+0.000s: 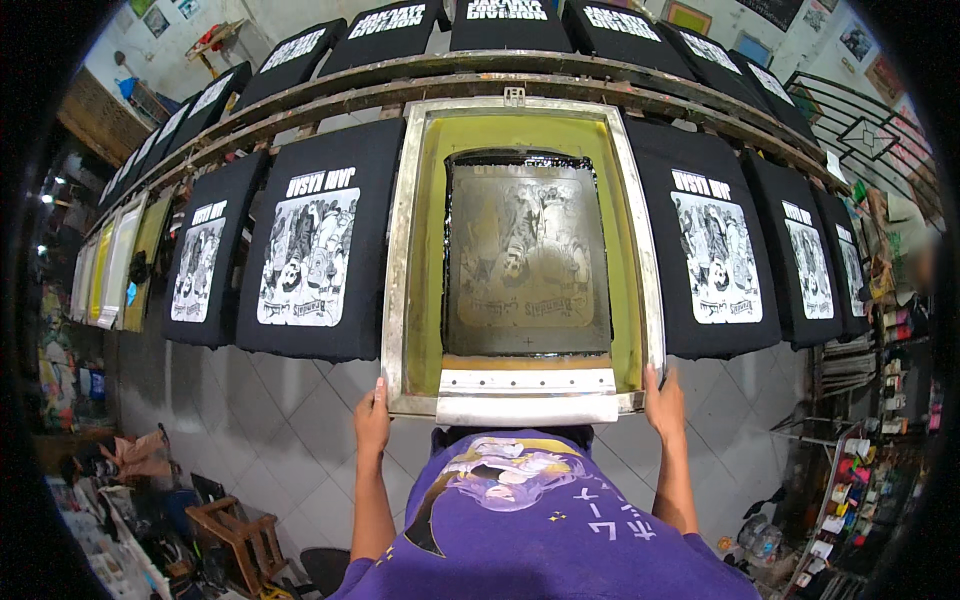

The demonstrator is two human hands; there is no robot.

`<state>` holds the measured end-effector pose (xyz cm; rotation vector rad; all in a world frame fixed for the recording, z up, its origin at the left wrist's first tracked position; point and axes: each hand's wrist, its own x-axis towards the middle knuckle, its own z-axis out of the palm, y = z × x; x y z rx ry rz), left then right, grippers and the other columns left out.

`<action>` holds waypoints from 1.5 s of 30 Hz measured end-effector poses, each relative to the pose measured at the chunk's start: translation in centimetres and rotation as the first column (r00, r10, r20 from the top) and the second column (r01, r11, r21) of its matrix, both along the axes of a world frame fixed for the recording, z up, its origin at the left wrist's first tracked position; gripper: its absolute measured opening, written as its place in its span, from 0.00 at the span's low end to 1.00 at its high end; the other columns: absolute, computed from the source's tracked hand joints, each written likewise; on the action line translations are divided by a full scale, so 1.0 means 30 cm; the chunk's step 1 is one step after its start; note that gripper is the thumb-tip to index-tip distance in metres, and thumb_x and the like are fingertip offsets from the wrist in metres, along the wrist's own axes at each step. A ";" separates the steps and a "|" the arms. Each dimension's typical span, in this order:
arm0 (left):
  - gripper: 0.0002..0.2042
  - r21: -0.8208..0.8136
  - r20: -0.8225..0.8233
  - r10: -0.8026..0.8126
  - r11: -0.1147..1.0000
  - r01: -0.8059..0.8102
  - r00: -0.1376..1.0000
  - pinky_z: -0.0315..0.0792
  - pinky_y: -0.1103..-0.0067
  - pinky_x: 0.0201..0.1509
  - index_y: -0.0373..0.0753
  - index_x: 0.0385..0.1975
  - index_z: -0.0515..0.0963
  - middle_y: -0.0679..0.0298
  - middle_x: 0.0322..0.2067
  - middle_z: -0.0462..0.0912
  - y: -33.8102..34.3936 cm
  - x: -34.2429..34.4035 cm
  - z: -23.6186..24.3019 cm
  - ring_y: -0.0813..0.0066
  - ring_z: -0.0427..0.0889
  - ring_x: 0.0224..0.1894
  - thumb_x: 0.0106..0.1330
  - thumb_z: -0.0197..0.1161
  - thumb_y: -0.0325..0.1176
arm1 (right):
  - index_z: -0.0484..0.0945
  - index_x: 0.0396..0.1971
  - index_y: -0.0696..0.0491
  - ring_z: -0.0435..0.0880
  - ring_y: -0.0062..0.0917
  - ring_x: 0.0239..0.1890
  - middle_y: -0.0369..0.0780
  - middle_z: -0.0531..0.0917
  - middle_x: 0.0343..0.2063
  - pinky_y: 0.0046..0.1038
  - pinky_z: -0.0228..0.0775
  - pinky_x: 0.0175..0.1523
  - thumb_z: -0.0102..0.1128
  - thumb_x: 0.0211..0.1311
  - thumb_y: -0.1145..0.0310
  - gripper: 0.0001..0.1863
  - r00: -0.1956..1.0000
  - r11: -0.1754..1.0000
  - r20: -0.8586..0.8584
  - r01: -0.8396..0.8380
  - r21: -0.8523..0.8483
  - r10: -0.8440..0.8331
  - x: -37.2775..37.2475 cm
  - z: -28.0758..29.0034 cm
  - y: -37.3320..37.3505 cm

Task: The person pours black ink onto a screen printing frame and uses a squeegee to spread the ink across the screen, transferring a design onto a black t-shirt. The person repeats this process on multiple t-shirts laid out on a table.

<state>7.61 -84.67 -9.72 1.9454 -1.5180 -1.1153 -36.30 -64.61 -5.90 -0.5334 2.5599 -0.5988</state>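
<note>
A screen printing frame (396, 260) with a pale, worn metal border and yellow-green mesh lies in front of me. Black ink covers the middle of its mesh, where a picture stencil (525, 255) shows through. A wide squeegee (528, 396) with a metal holder rests across the frame's near end. My left hand (372, 412) grips the frame at its near left corner, thumb on the edge. At the near right corner, my right hand (664, 400) holds the other side. Whatever lies under the frame is hidden.
Black shirts with white prints flank the frame on boards: one shirt (345, 140) left, another (650, 260) right. Beyond the wooden rails (350, 97) stands a further row of shirts. More screens (110, 260) lean far left. A wooden chair (235, 540) and a rack of containers (845, 490) stand lower down.
</note>
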 end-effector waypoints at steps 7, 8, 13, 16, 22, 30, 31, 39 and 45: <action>0.30 0.016 -0.068 0.005 1.000 -0.004 0.998 0.70 0.76 0.36 0.27 0.36 0.84 0.61 0.24 0.79 -0.099 -0.012 0.109 0.76 0.73 0.30 0.72 0.59 0.58 | 0.69 0.62 0.67 0.77 0.54 0.62 0.65 0.78 0.55 0.43 0.67 0.65 0.49 0.72 0.39 0.42 0.998 0.985 -0.003 -0.066 -0.162 0.066 -0.125 0.052 -0.033; 0.31 0.005 -0.158 -0.045 0.999 0.046 0.986 0.68 0.77 0.35 0.27 0.40 0.84 0.63 0.24 0.77 -0.136 -0.024 0.118 0.77 0.71 0.29 0.70 0.61 0.59 | 0.69 0.62 0.67 0.77 0.54 0.61 0.63 0.79 0.55 0.42 0.67 0.64 0.48 0.72 0.39 0.42 0.998 0.982 0.004 -0.064 -0.177 0.066 -0.144 0.058 -0.064; 0.33 -0.059 -0.128 0.020 0.998 -0.028 0.992 0.74 0.76 0.46 0.25 0.47 0.83 0.55 0.37 0.86 -0.254 -0.135 0.055 0.72 0.82 0.39 0.68 0.64 0.58 | 0.77 0.58 0.65 0.80 0.45 0.59 0.57 0.82 0.54 0.37 0.67 0.65 0.52 0.71 0.37 0.41 0.995 0.892 0.043 0.098 -0.442 -0.088 -0.194 -0.020 -0.237; 0.34 -0.141 -0.173 0.078 0.985 -0.103 0.982 0.75 0.75 0.49 0.24 0.46 0.82 0.50 0.39 0.88 -0.208 -0.160 0.045 0.69 0.85 0.42 0.66 0.66 0.59 | 0.82 0.52 0.64 0.83 0.43 0.55 0.54 0.85 0.49 0.38 0.69 0.62 0.55 0.70 0.39 0.37 0.984 0.877 0.005 0.161 -0.452 -0.178 -0.182 -0.071 -0.214; 0.32 -0.206 -0.212 0.094 0.969 -0.138 0.973 0.76 0.74 0.50 0.23 0.46 0.82 0.48 0.39 0.88 -0.040 -0.251 0.145 0.67 0.86 0.42 0.67 0.68 0.55 | 0.83 0.49 0.64 0.84 0.33 0.48 0.49 0.87 0.44 0.33 0.71 0.57 0.56 0.72 0.45 0.32 0.967 0.807 0.003 0.214 -0.550 -0.255 -0.225 -0.094 -0.022; 0.26 -0.174 -0.357 -0.040 0.985 -0.025 0.933 0.77 0.74 0.48 0.30 0.48 0.83 0.53 0.39 0.89 0.269 -0.692 0.095 0.69 0.87 0.42 0.65 0.70 0.51 | 0.82 0.35 0.62 0.78 0.26 0.34 0.43 0.84 0.31 0.31 0.70 0.44 0.57 0.72 0.42 0.32 0.884 0.792 -0.173 0.284 -0.540 -0.434 -0.619 -0.059 0.499; 0.26 -0.159 -0.342 -0.068 0.987 0.014 0.937 0.77 0.74 0.48 0.30 0.48 0.83 0.53 0.39 0.89 0.310 -0.756 0.094 0.69 0.87 0.41 0.65 0.71 0.51 | 0.81 0.34 0.62 0.77 0.26 0.33 0.42 0.83 0.29 0.31 0.70 0.43 0.57 0.72 0.42 0.31 0.864 0.785 -0.201 0.291 -0.546 -0.461 -0.669 -0.049 0.567; 0.27 -0.115 -0.315 -0.073 0.993 0.038 0.946 0.77 0.74 0.50 0.29 0.48 0.83 0.51 0.41 0.89 0.632 -1.135 0.031 0.66 0.88 0.43 0.64 0.71 0.51 | 0.76 0.30 0.60 0.70 0.26 0.26 0.37 0.74 0.22 0.30 0.63 0.34 0.55 0.72 0.40 0.32 0.833 0.772 -0.207 0.342 -0.535 -0.513 -0.982 -0.021 0.919; 0.27 -0.080 -0.347 0.015 0.996 -0.046 0.938 0.77 0.75 0.50 0.28 0.49 0.82 0.54 0.40 0.89 0.763 -1.285 0.013 0.71 0.86 0.42 0.67 0.70 0.50 | 0.77 0.31 0.61 0.71 0.23 0.26 0.37 0.77 0.23 0.31 0.63 0.32 0.56 0.73 0.42 0.31 0.887 0.768 -0.121 0.309 -0.562 -0.445 -1.185 -0.034 0.936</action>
